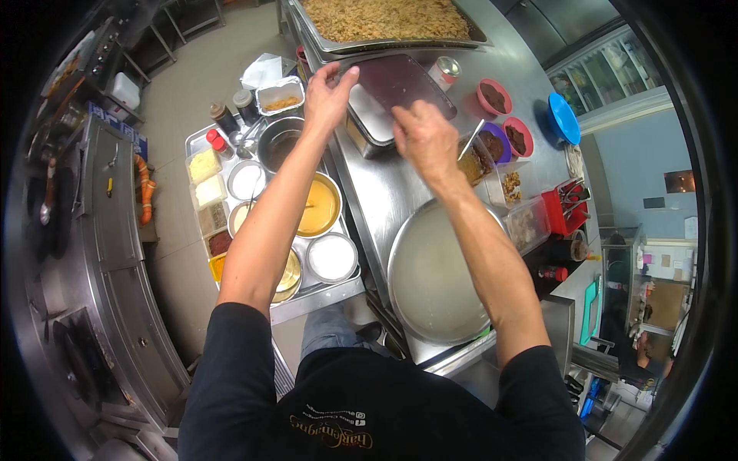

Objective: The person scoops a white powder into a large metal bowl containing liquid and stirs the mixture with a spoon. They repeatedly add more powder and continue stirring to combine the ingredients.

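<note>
My left hand [331, 95] is at the left rim of a dark purplish, rounded rectangular lid or tray [398, 86], thumb raised. Beneath that, partly covered, lies a rectangular metal pan [372, 118]. Over the pan's right side is my right hand [426, 138], its fingers curled close to the dark lid; whether they grip an edge cannot be told. Behind both stands a large steel tray of golden crumbly food [386, 20]. A large round metal bowl [441, 276] of cloudy liquid sits nearer my body, partly under my right forearm.
Left, a tray cart [314, 299] bears a pot of yellow sauce [320, 204], bowls, bottles and ingredient tubs. Rightward on the steel counter are a tin can [445, 72], pink bowls [494, 97], a blue bowl [564, 119], clear containers and a red utensil bin [568, 207]. A person's arm shows far right.
</note>
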Demonstrator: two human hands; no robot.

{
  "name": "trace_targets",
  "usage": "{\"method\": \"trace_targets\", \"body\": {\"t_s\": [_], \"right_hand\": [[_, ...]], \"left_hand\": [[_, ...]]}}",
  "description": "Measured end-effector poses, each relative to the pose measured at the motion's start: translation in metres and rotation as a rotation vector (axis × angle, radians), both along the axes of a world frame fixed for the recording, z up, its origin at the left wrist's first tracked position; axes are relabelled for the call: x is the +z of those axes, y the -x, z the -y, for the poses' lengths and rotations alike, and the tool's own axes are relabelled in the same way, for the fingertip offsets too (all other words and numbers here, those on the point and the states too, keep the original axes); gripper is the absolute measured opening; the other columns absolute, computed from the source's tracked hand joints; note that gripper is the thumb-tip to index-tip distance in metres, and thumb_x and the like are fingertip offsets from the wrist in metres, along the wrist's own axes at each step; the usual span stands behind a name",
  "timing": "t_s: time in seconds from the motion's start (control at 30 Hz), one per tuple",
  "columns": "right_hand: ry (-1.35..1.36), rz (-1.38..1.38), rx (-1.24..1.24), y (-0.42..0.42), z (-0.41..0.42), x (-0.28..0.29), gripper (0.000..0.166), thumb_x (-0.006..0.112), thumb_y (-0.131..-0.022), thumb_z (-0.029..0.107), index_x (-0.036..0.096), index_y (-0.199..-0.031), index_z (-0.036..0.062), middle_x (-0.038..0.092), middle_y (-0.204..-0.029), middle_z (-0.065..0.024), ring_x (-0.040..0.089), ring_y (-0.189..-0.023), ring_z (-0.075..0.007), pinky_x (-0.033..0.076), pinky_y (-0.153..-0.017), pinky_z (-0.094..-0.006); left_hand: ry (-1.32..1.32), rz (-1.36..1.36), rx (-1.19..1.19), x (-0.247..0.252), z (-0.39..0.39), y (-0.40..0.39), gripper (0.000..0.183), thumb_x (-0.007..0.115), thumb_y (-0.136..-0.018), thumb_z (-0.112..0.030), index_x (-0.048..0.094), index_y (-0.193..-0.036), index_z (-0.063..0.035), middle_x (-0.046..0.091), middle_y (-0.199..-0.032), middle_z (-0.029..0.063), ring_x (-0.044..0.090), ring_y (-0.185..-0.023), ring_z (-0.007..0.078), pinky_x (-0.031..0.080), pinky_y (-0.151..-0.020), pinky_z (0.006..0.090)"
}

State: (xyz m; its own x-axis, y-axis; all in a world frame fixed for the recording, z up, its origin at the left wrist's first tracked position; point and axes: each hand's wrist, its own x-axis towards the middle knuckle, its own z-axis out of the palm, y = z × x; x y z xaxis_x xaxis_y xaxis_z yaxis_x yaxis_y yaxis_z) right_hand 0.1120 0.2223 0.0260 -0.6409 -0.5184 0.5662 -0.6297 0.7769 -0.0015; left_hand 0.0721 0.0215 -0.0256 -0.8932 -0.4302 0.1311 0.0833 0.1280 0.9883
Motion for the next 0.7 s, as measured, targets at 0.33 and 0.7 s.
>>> {"method": "trace_targets", "body": {"t_s": [0.33,0.7], "right_hand": [[-0.043,0.247,-0.023,-0.009,0.044,-0.012,0.025,0.075,-0.081,0.012,0.073,-0.106,0.0085,0.056,-0.084,-0.0060,0.061,-0.081,-0.0234,0.056,-0.065,-0.0391],[-0.037,0.321,0.026,-0.007,0.049,0.002,0.026,0.073,-0.083,0.011,0.071,-0.108,0.0053,0.056,-0.085,-0.0077,0.062,-0.082,-0.0254,0.055,-0.068,-0.0403]], "left_hand": [[0.466,-0.016,-0.053,-0.034,0.016,0.076,0.031,0.062,-0.093,-0.031,0.074,-0.114,-0.0119,0.070,-0.115,0.0164,0.064,-0.110,0.0362,0.049,-0.098,0.0418],[0.422,-0.079,-0.106,-0.025,0.012,0.080,0.026,0.057,-0.095,-0.023,0.075,-0.110,-0.0121,0.070,-0.114,0.0135,0.065,-0.109,0.0353,0.049,-0.096,0.0421]]}}
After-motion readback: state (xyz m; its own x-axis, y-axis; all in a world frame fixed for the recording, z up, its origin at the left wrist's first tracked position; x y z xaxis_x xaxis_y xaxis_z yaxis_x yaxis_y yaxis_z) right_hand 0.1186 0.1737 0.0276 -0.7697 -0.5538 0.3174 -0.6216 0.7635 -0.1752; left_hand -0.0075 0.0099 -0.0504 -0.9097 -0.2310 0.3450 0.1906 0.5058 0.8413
